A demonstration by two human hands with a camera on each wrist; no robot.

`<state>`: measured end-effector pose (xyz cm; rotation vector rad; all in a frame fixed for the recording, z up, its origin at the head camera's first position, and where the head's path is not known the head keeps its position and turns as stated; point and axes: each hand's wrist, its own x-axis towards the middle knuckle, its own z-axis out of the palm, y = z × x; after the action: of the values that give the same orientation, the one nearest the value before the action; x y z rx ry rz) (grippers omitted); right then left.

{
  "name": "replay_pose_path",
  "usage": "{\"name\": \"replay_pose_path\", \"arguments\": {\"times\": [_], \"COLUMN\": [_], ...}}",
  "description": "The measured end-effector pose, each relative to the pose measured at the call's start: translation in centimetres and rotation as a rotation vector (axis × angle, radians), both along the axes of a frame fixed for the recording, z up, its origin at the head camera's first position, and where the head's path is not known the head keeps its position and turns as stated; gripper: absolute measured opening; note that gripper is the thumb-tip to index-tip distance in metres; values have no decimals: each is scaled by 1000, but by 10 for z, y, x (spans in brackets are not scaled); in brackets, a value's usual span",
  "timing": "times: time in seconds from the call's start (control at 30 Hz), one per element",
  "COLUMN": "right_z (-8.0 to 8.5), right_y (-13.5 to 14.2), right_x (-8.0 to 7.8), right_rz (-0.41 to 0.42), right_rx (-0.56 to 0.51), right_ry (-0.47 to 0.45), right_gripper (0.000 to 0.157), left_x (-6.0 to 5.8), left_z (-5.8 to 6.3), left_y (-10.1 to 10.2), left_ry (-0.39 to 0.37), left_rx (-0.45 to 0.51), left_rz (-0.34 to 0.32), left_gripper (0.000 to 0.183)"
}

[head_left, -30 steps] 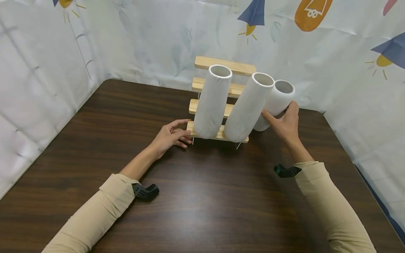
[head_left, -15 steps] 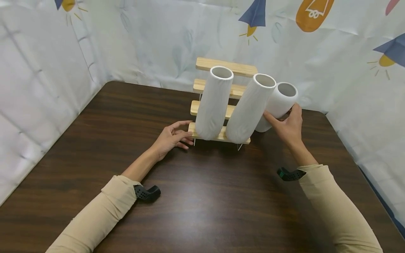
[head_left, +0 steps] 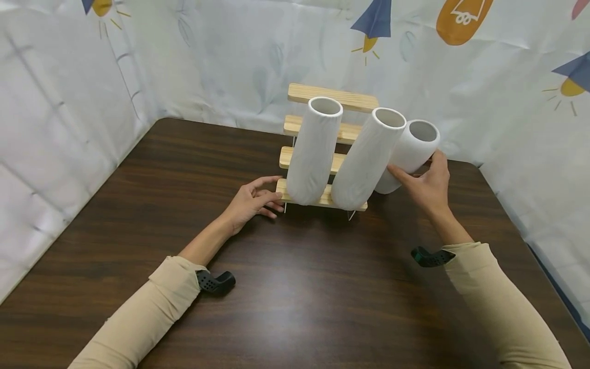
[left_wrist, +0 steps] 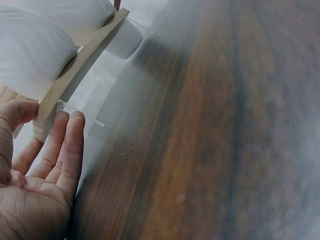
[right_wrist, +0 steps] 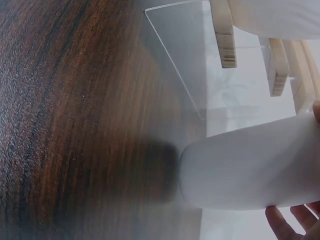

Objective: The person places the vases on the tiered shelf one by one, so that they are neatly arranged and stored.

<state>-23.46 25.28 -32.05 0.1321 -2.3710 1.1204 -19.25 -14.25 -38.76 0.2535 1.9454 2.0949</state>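
Note:
A small tiered rack (head_left: 333, 97) of pale wooden slats on thin clear supports stands toward the back of the table. Two tall white ribbed vases (head_left: 315, 154) (head_left: 369, 159) lean on its lowest slat, the right one tilted to the right. My left hand (head_left: 251, 204) pinches the left end of that slat, thumb above and fingers below, as the left wrist view shows. Beside the rack, my right hand (head_left: 426, 184) grips a smooth white vase (right_wrist: 245, 167) between thumb and fingers. This vase leans right, its base low by the table and partly hidden behind the ribbed vase.
The dark wood-grain table (head_left: 286, 287) reaches back to a pale printed curtain (head_left: 221, 61) that surrounds it on three sides. A black strap device (head_left: 215, 282) sits at the left cuff, and a similar black strap (head_left: 430, 256) at the right one.
My right hand and the smooth vase have shifted slightly right, away from the rack. My left hand keeps its pinch on the slat, and the whole view has drifted a little.

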Motion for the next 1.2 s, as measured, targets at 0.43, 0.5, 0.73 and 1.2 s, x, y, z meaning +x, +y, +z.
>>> {"name": "replay_pose_path", "arguments": {"times": [0.43, 0.5, 0.73, 1.2], "right_z": [38, 45, 66, 106], "right_y": [2, 2, -1, -3], "right_x": [1, 0, 1, -1], "right_rz": [-28, -27, -44, -58], "right_rx": [-64, -72, -50, -43], "right_ry": [-5, 3, -12, -31], "right_gripper": [72, 72, 73, 63], "left_x": [1, 1, 2, 1], "left_z": [3, 3, 2, 1], "left_y": [-1, -2, -2, 0], "left_ry": [9, 9, 9, 18], "left_rx": [-7, -10, -17, 5], "left_rz": [2, 2, 2, -6], "left_gripper": [52, 52, 54, 54]}}
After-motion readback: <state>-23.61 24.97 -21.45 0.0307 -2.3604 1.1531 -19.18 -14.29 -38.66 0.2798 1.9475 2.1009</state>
